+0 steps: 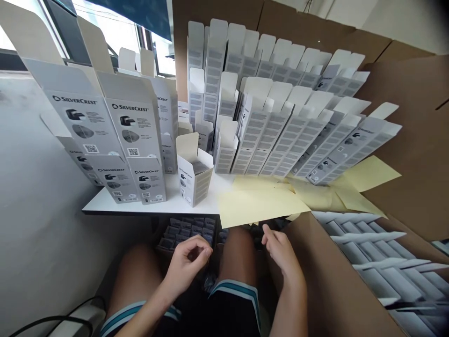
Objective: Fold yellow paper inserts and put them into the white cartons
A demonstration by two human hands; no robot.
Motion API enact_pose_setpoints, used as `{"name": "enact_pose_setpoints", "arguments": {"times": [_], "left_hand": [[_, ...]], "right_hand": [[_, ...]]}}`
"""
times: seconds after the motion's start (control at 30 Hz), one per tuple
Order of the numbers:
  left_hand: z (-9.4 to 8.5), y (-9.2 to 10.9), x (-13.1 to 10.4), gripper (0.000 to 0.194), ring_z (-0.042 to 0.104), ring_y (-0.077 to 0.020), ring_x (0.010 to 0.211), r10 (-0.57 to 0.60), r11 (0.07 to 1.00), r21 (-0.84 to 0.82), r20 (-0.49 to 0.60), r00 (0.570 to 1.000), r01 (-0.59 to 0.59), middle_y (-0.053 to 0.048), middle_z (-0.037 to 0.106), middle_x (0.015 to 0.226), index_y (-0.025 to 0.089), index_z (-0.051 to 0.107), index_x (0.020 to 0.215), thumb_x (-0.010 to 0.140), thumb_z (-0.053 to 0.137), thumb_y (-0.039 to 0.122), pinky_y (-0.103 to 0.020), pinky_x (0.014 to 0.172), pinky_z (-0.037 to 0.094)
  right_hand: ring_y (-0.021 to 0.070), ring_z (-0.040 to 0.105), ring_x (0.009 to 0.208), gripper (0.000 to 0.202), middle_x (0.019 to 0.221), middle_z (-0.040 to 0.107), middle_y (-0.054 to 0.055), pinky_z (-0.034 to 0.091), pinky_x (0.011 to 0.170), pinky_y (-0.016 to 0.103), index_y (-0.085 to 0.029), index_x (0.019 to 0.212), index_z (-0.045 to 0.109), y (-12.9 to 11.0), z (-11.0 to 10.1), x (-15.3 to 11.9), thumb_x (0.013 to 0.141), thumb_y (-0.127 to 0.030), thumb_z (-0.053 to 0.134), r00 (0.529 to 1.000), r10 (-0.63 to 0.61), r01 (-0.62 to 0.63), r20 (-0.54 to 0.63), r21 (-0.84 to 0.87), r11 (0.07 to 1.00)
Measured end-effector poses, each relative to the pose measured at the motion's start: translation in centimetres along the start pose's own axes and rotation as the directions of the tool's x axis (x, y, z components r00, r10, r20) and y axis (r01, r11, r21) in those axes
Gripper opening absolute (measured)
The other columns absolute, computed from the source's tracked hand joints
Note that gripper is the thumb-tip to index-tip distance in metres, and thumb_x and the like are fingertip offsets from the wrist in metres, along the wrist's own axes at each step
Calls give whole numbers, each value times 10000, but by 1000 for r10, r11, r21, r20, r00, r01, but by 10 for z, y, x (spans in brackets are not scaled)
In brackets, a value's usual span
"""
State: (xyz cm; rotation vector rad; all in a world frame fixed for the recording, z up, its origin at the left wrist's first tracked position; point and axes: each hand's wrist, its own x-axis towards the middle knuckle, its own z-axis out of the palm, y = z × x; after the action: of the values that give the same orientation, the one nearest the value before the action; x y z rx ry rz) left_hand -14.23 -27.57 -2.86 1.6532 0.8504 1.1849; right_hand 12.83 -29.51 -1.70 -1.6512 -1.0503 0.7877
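My left hand (pixel 191 260) is above my lap, thumb and fingertips brought together in a loop; nothing shows between them. To its right, my right hand (pixel 280 250) is over my other thigh, fingers curled in and their inner side partly hidden. I see nothing in it either. On the white table just beyond my hands stands a small SilverCrest carton (pixel 192 180), upright with its top flaps open and something grey inside. Below the table edge, between my hands and the table, a box holds several small packed items (pixel 189 229).
Stacked open SilverCrest cartons (pixel 131 126) stand on the left of the white table (pixel 175 205). Rows of similar cartons (pixel 270 135) fill the back right. Yellow paper sheets (pixel 259 203) overhang the front edge. A large cardboard box (pixel 326 276) with white cartons (pixel 386 262) stands right.
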Motion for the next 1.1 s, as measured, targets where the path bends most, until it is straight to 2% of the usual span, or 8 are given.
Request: {"name": "enact_pose_setpoints", "arguments": {"times": [0.1, 0.17, 0.3, 0.53, 0.73, 0.9, 1.0, 1.1], "left_hand": [[2, 1, 10, 256, 558, -126, 624, 95, 992, 88, -27, 995, -92, -48, 640, 708, 143, 667, 736, 936, 608, 291, -218, 558, 413], [2, 4, 18, 213, 555, -118, 616, 168, 976, 140, 4, 986, -167, -47, 655, 721, 144, 673, 757, 929, 613, 255, -212, 555, 416], [-1, 12, 29, 181, 563, -116, 619, 257, 944, 192, 77, 963, -267, -51, 670, 735, 148, 694, 798, 931, 607, 234, -207, 557, 438], [-8, 10, 32, 127, 586, -118, 635, 318, 911, 251, 75, 945, -327, -62, 687, 772, 151, 702, 845, 924, 614, 195, -206, 556, 451], [-9, 9, 36, 107, 621, -138, 685, 352, 888, 249, 169, 920, -386, -74, 693, 787, 149, 704, 862, 918, 616, 172, -227, 615, 483], [-11, 10, 35, 126, 631, -147, 710, 312, 916, 198, 193, 930, -348, -67, 683, 783, 158, 706, 854, 934, 612, 187, -239, 642, 495], [-14, 3, 39, 113, 619, -135, 713, 333, 933, 144, 5, 943, -330, -58, 685, 894, 194, 665, 1038, 937, 629, 230, -248, 669, 510], [-22, -9, 57, 666, 636, -203, 984, 380, 911, 305, -361, 852, -277, -140, 566, 1286, 239, 418, 1398, 832, 762, 304, -338, 830, 542]], "right_hand": [[87, 405, 478, 386, 613, 519, -36, 317, 451, 211, -177, 898, 695, -12, 23, -34, 887, -556, 621, 954, -165, 137, 252, 122, 983], [96, 449, 545, 303, 708, 553, -22, 354, 492, 212, -197, 1028, 705, -22, 44, -49, 868, -454, 677, 917, -284, 241, 278, 181, 954], [130, 546, 633, 169, 706, 591, 4, 433, 571, 228, -198, 847, 731, -34, 71, -55, 903, -327, 638, 887, -410, 381, 214, 164, 910], [111, 513, 586, 327, 775, 612, -2, 434, 530, 208, -203, 1136, 663, -27, 72, -44, 869, -391, 692, 919, -321, 252, 231, 281, 926], [133, 549, 664, 216, 731, 598, 9, 448, 603, 229, -189, 789, 684, -26, 81, -42, 906, -368, 657, 890, -383, 286, 247, 352, 891], [130, 511, 653, 179, 730, 544, 4, 406, 568, 233, -199, 778, 681, -28, 82, -42, 909, -320, 661, 882, -451, 378, 135, 368, 849], [117, 436, 621, 219, 687, 466, -17, 355, 543, 233, -202, 716, 641, -23, 80, -38, 899, -315, 685, 901, -428, 345, 74, 477, 809], [107, 372, 584, 268, 654, 426, -36, 300, 510, 223, -216, 698, 577, -17, 78, -32, 905, -350, 681, 927, -367, 232, 73, 657, 717]]}}
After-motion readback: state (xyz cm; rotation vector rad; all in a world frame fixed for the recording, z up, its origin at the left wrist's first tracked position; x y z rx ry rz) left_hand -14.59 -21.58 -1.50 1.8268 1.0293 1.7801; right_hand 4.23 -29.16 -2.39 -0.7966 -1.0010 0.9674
